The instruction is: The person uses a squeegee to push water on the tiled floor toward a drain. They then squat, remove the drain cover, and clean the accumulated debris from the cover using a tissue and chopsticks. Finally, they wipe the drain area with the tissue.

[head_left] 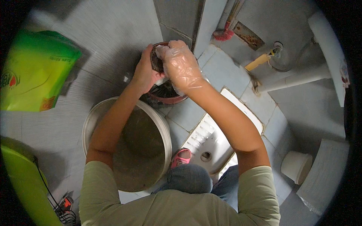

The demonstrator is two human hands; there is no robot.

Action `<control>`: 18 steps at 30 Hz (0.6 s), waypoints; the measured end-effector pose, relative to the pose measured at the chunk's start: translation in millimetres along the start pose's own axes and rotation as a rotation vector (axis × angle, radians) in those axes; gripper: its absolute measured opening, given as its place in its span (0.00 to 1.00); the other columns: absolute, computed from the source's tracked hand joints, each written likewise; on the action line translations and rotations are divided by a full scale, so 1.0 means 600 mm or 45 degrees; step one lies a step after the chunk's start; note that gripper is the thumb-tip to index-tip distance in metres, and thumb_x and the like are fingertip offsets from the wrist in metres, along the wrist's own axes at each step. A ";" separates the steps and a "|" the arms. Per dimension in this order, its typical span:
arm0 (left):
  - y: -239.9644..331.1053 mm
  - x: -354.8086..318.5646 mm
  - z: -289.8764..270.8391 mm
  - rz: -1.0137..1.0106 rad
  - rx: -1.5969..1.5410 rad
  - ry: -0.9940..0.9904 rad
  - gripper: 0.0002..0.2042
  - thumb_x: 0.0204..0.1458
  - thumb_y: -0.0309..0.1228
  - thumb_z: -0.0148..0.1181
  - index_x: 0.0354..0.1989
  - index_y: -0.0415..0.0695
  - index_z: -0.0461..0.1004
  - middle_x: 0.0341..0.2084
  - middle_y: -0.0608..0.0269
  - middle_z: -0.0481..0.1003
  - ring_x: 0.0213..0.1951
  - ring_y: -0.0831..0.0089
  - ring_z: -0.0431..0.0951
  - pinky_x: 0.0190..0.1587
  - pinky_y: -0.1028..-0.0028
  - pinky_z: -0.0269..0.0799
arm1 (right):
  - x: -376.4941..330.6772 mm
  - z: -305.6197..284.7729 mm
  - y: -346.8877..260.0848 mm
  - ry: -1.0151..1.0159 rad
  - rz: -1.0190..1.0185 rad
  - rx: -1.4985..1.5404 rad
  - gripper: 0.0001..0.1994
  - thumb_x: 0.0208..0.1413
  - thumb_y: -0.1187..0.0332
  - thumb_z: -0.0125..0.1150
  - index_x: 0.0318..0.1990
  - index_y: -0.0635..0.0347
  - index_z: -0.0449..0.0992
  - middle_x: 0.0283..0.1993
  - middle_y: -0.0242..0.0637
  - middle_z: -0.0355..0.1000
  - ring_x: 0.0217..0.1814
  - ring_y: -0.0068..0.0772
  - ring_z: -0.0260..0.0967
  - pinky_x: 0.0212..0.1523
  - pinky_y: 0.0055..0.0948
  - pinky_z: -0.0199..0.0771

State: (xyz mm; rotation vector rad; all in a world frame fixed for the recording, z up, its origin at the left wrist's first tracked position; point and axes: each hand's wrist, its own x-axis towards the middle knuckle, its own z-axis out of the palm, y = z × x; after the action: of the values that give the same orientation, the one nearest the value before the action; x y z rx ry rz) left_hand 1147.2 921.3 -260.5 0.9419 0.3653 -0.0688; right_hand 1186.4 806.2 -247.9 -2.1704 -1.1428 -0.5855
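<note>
My bare left hand point(143, 73) is closed around the side of a dark, round, rough-looking thing point(156, 60), whose kind I cannot make out. A clear plastic glove covers my right hand point(181, 64), its fingers curled in at the right edge of that dark thing. The gloved fingertips are mostly hidden, and I cannot tell what they pinch. Both hands are above a reddish-brown round container point(166, 100) with dark contents, partly covered by my hands. A little white shows beneath my left fingers.
A large pale round tub point(164, 132) with murky contents stands below my left forearm. To the right is a white squat toilet point(217, 141). A green package point(39, 71) is at the left, a white bin point(296, 167) at the right. A red brush point(224, 34) stands at the back.
</note>
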 end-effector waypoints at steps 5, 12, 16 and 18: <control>0.001 0.010 -0.017 0.231 0.324 -0.159 0.24 0.56 0.48 0.29 0.48 0.42 0.62 0.32 0.64 0.69 0.31 0.77 0.68 0.34 0.76 0.65 | -0.005 0.009 0.017 -0.224 0.039 -0.080 0.09 0.37 0.72 0.56 0.30 0.65 0.73 0.30 0.47 0.68 0.34 0.46 0.65 0.38 0.34 0.66; 0.030 0.011 -0.012 0.191 0.120 -0.392 0.23 0.56 0.43 0.25 0.47 0.40 0.62 0.26 0.64 0.66 0.23 0.75 0.64 0.30 0.76 0.62 | -0.013 -0.054 0.037 -0.198 1.309 1.440 0.08 0.51 0.67 0.52 0.36 0.62 0.70 0.32 0.35 0.70 0.34 0.25 0.67 0.30 0.24 0.70; 0.029 0.004 -0.009 0.109 0.056 -0.483 0.23 0.55 0.44 0.26 0.44 0.39 0.63 0.27 0.62 0.68 0.24 0.72 0.66 0.29 0.74 0.63 | -0.026 -0.058 0.034 -0.164 1.464 1.979 0.10 0.53 0.70 0.51 0.42 0.61 0.65 0.37 0.33 0.68 0.38 0.24 0.68 0.35 0.23 0.75; 0.028 0.000 -0.003 0.019 0.010 -0.372 0.21 0.55 0.43 0.31 0.45 0.40 0.63 0.32 0.61 0.68 0.29 0.71 0.69 0.33 0.72 0.65 | -0.032 -0.059 0.037 -0.139 1.389 2.035 0.13 0.52 0.70 0.51 0.45 0.61 0.63 0.40 0.33 0.67 0.39 0.24 0.67 0.39 0.25 0.74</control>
State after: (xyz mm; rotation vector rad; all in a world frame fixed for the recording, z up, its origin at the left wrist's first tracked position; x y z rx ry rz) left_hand 1150.5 932.7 -248.5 0.9267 0.0878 -0.1920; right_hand 1191.5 760.7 -241.3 -0.9972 -0.0607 0.7425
